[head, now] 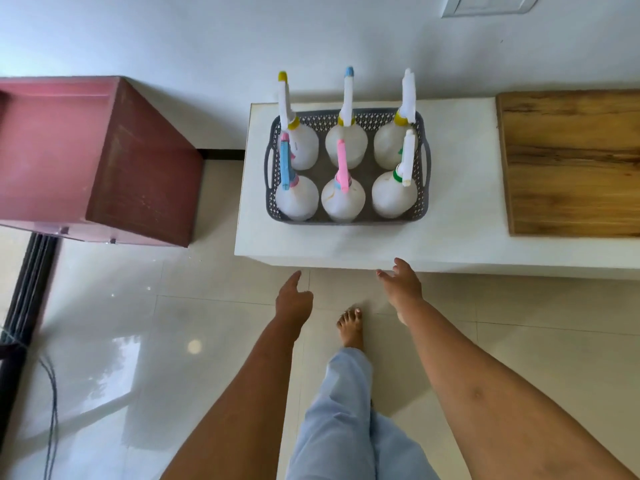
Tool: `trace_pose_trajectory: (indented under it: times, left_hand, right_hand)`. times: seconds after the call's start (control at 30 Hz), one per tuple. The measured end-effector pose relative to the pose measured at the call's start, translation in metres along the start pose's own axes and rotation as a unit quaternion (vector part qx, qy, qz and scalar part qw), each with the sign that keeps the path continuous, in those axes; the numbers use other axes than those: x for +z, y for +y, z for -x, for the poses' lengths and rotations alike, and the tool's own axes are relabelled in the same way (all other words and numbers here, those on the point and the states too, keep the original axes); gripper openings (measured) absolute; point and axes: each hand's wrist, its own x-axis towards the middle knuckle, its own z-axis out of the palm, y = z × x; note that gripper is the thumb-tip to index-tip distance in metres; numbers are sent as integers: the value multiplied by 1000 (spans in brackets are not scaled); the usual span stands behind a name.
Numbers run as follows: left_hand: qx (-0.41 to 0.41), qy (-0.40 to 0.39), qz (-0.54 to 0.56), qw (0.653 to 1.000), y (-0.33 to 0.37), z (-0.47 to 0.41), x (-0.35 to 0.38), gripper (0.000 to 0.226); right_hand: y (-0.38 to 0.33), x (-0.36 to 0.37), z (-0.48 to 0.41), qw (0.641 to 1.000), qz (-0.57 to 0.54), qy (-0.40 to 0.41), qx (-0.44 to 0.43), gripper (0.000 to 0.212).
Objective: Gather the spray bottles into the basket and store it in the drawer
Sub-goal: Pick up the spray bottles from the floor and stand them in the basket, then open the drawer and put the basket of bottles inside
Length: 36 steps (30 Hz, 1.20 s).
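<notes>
1. Maroon cabinet (104,161): stands on the floor left of the table, apart from it. No open drawer is visible. Whether this unit contains the drawer cannot be confirmed.
2. White table (460,209): carries the basket at its left end. A wooden board (571,161) lies at its right end, well apart from the basket.
3. Grey basket (346,218): rests flat on the table, with both side handles free.
4. Spray bottles (297,199): six counted, all upright inside the basket in two rows of three. No bottle is seen loose on the table or floor. Gathering is judged complete.
5. Left hand (293,299): stretched toward the table's near edge, fingers loose, gripping nothing and short of the table.
6. Right hand (401,285): likewise stretched forward, fingers spread and relaxed, empty, at the table's near edge and clear of the basket.
7. Outstanding, by assessment: grasp the basket, lift it, carry it to the drawer, and stow it. The second half of the task is not yet begun.
</notes>
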Motion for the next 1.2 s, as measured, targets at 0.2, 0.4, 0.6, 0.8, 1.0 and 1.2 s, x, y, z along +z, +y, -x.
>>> trace_pose_trajectory:
  times: [0.2, 0.4, 0.6, 0.8, 1.0, 1.2]
  left_hand:
    - [23, 32, 72, 997, -36, -2, -16, 60]
    - [-6, 56, 169, 984, -50, -38, -26, 57]
    - [-2, 101, 242, 965, -58, -91, -38, 65]
    - [39, 75, 250, 964, -57, -136, -54, 77]
    - [36, 57, 290, 955, -53, -159, -65, 77]
    - [58, 69, 230, 969, -53, -178, -68, 72]
  right_hand:
    - [32, 27, 3, 996, -77, -8, 36, 63]
    - [37, 51, -8, 971, -220, -14, 96, 68]
    - [25, 88, -34, 931, -349, -28, 103, 78]
    - [9, 106, -54, 906, -413, 6, 92, 72]
    - [2, 107, -59, 907, -406, 11, 113, 39]
    - [3, 105, -60, 904, -414, 5, 106, 45]
